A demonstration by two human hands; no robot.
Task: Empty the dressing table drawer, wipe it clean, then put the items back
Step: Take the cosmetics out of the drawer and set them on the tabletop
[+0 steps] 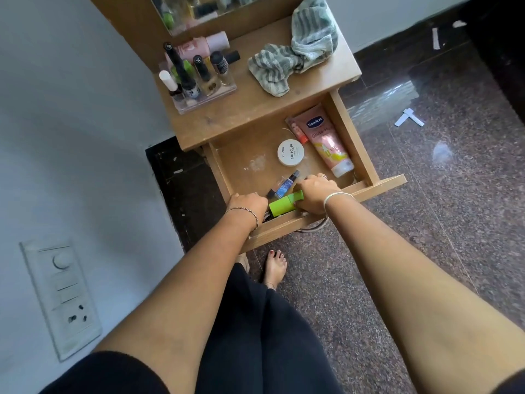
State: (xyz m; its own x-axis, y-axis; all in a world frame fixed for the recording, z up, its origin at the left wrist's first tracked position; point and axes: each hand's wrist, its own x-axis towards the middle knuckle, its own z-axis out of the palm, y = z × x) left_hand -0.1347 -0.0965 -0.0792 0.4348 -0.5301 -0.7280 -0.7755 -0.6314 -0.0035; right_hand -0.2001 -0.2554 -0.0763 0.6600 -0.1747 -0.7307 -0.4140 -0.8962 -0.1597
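Right hand (312, 194) grip clamped on green tube (284, 203) lying crosswise in drawer (352, 137), left hand (246, 204) grip unclear

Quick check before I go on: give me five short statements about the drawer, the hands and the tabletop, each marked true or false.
1. The drawer is pulled open. True.
2. The right hand is on a green container at the drawer's front. True.
3. The pink Vaseline tube stands upright on the tabletop. False: it lies flat along the drawer's right side.
4. The striped cloth is inside the drawer. False: it lies crumpled on the tabletop.
5. The left hand is at the drawer's front left corner. True; what its fingers hold cannot be seen.
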